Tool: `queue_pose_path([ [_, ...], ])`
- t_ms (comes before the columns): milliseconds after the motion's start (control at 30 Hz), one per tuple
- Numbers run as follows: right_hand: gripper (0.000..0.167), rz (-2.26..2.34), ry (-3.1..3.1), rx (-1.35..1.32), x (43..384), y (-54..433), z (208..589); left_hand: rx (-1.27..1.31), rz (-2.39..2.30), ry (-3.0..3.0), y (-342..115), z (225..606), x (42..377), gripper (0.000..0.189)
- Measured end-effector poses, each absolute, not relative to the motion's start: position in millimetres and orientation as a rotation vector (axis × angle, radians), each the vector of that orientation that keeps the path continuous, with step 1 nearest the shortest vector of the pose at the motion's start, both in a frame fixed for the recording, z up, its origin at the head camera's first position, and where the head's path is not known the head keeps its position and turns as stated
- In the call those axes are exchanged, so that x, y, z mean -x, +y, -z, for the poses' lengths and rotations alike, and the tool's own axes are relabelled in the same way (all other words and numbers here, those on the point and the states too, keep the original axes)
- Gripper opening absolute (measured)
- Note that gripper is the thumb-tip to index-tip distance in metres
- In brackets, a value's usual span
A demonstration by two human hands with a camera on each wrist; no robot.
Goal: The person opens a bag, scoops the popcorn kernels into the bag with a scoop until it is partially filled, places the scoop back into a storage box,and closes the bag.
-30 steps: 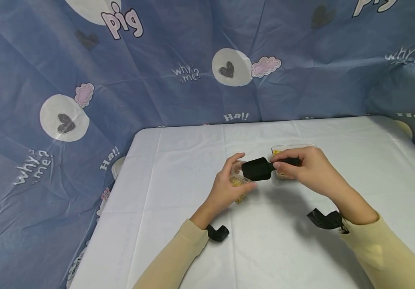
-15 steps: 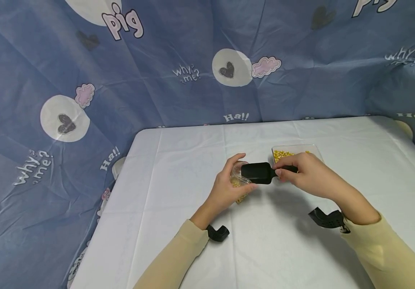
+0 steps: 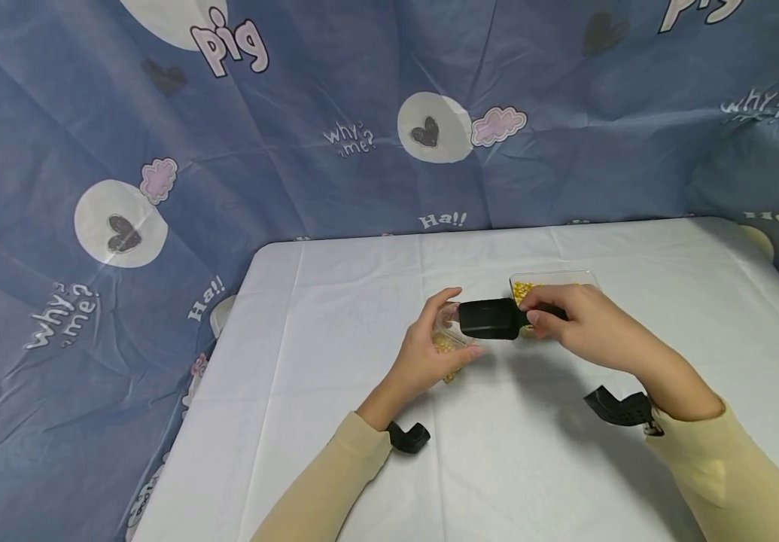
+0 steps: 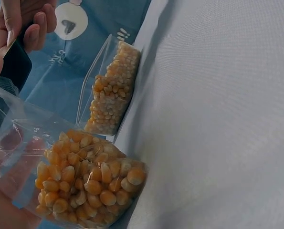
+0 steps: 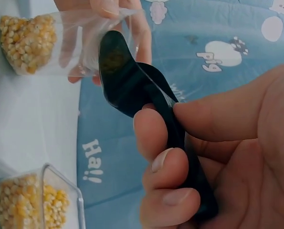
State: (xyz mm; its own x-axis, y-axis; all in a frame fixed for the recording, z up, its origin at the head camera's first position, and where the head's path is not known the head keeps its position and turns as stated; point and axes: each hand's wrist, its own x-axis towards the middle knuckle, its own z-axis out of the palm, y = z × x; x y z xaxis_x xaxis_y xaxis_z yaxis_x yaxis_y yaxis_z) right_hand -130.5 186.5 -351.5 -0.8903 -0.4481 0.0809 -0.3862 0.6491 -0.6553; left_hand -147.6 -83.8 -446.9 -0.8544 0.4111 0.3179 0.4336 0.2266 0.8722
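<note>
My left hand [image 3: 423, 355] holds a clear plastic bag [image 4: 25, 121] by its upper part, fingers and thumb spread round the mouth. Yellow corn kernels [image 4: 84, 186] fill the bag's bottom, which rests on or just over the table. A black scoop [image 3: 488, 319] is gripped by its handle in my right hand [image 3: 585, 325], thumb on one side and fingers curled on the other. Its blade lies level with the bag's mouth, close to it; contact is unclear. No kernels are visible on the blade from the head view. In the right wrist view, the scoop [image 5: 115, 71] overlaps the bag's opening.
Behind my right hand stands a clear rectangular container [image 3: 555, 272] with corn kernels, partly hidden by that hand. A white cloth covers the table [image 3: 335, 324]. A blue printed curtain [image 3: 335, 181] hangs behind the far edge.
My right hand and the scoop have shifted slightly right, the blade drawing back a little from the bag's mouth. The scoop dipped, then rose slightly. The left hand and bag have stayed nearly still.
</note>
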Motion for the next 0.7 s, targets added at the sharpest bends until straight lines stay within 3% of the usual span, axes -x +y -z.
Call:
queue_pose_path([
  [700, 0.014, 1.041, 2.881, 0.65, 131, 212, 335, 0.934, 1.803, -2.341, -83, 452, 152, 0.088],
])
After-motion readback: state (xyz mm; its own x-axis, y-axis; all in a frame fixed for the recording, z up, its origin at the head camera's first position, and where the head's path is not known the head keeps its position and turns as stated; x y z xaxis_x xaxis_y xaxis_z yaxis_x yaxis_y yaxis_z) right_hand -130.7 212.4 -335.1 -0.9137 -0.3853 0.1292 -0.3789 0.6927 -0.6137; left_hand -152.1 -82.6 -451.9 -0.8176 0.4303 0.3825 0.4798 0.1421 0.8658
